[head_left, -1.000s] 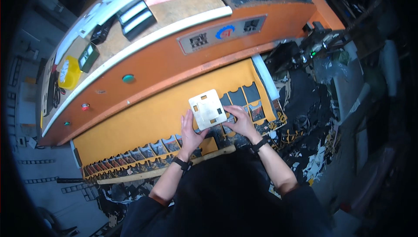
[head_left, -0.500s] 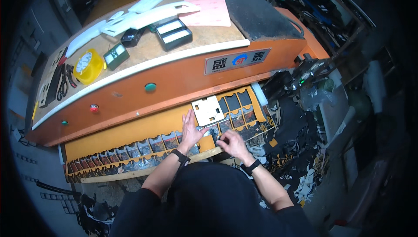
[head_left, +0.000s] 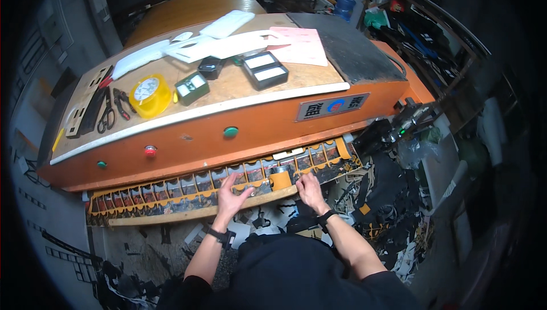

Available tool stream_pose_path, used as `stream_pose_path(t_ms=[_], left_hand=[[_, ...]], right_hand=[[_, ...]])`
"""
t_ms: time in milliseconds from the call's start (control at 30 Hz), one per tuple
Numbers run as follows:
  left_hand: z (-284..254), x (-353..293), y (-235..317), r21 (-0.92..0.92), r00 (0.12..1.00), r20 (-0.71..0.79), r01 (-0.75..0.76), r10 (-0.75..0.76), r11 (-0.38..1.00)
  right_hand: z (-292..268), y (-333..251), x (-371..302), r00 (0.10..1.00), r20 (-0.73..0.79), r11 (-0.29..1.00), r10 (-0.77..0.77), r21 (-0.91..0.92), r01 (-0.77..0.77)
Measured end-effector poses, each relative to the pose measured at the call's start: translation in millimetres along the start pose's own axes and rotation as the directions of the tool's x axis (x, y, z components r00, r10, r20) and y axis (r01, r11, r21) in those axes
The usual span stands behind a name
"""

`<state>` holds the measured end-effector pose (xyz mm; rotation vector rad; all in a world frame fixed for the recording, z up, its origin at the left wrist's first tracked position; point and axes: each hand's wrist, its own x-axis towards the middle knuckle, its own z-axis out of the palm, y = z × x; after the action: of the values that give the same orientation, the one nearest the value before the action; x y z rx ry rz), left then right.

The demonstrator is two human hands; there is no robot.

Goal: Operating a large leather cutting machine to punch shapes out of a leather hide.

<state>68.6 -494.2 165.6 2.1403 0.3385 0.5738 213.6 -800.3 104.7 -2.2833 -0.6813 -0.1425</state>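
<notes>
Our left grip (head_left: 230, 198) is wide open, fingers spread toward the orange beam (head_left: 268, 123) and thumb held well out to the right, with nothing visible inside it; it lies over the yellow lattice (head_left: 343, 149) of cut-outs, and we cannot tell whether the palm touches it. Our right grip (head_left: 310, 189) is drawn in, fingers curled together at the front of the bed, close to the right end of the wooden strip (head_left: 194, 215); whether anything is pinched between those fingers we cannot tell. Between our two hands, nearer the right one, sits a small yellow piece (head_left: 280, 181), apart from both. Farther from us, the pale plate (head_left: 288, 154) lies at the beam's lower edge, only a narrow part of it showing and neither hand on it. Facing us on the beam are a red button (head_left: 150, 151) and a green button (head_left: 230, 132). Above, the wooden surface (head_left: 225, 87) carries a yellow tape roll (head_left: 150, 97), scissors (head_left: 106, 115), a black case (head_left: 265, 71) with white insides and a pink sheet (head_left: 302, 47).
</notes>
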Motion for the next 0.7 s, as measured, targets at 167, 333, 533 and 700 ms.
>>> stream_pose_path(t_ms=[167, 333, 533, 700], left_hand=[[-82, -72, -59, -0.27, 0.896, -0.314, 0.233, -0.314, 0.934], [-187, -114, -89, -0.105, 0.83, -0.5, 0.224, -0.246, 0.969], [-330, -58, -68, 0.028, 0.803, -0.573, 0.217, -0.162, 0.976], [-410, 4, -66, 0.268, 0.831, -0.555, 0.219, -0.035, 0.938]], right_hand=[[-15, -11, 21, 0.996, 0.082, 0.995, 0.04, -0.089, -0.033], [-41, -55, 67, 0.911, 0.403, 0.826, -0.088, -0.481, 0.293], [-80, -270, 139, 0.788, 0.169, 0.793, -0.591, -0.057, 0.607], [-51, -298, 166, 0.759, 0.214, 0.788, -0.614, 0.125, 0.603]])
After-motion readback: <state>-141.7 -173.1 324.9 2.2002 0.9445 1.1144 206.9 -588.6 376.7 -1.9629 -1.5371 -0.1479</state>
